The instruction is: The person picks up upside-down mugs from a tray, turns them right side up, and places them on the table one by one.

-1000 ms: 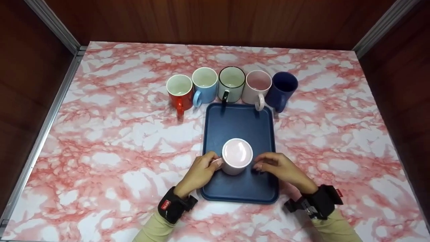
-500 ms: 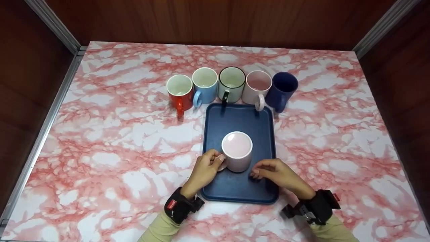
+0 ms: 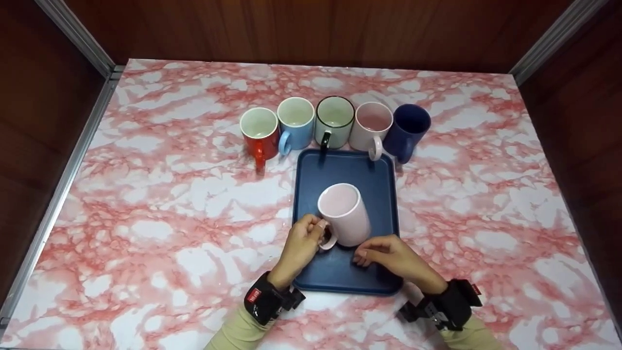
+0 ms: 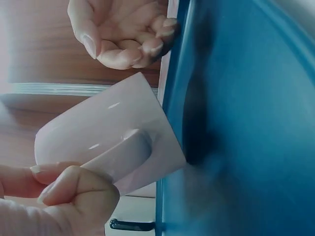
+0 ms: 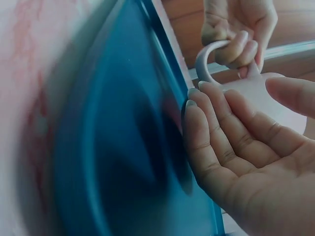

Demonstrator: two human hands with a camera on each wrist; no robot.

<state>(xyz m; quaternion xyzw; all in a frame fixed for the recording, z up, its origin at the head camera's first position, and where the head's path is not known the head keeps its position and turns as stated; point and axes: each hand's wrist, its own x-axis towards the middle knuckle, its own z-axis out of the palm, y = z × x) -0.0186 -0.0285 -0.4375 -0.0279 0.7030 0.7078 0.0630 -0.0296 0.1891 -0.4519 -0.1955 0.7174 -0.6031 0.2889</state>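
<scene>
A pale pink mug (image 3: 351,222) with a white rim leans over the blue tray (image 3: 311,180). My left hand (image 3: 303,241) pinches its handle (image 4: 120,156) between thumb and fingers. In the left wrist view the mug is tilted, with one edge of its base right at the tray surface. My right hand (image 3: 386,255) hovers over the tray beside the mug's base, its fingers (image 5: 236,128) loosely bent and holding nothing. The right wrist view shows that palm facing the mug, which it partly covers.
Behind the tray stands a row of upright mugs: red (image 3: 262,146), light blue (image 3: 303,137), white with a black rim (image 3: 340,133), pale pink (image 3: 363,140) and dark blue (image 3: 396,138). Wooden panels (image 3: 311,31) enclose the marbled table (image 3: 160,204).
The pink mug has gone from upright to tilted, its rim shifting away from me and its base to the right. My right hand has come slightly nearer and lower, toward the base.
</scene>
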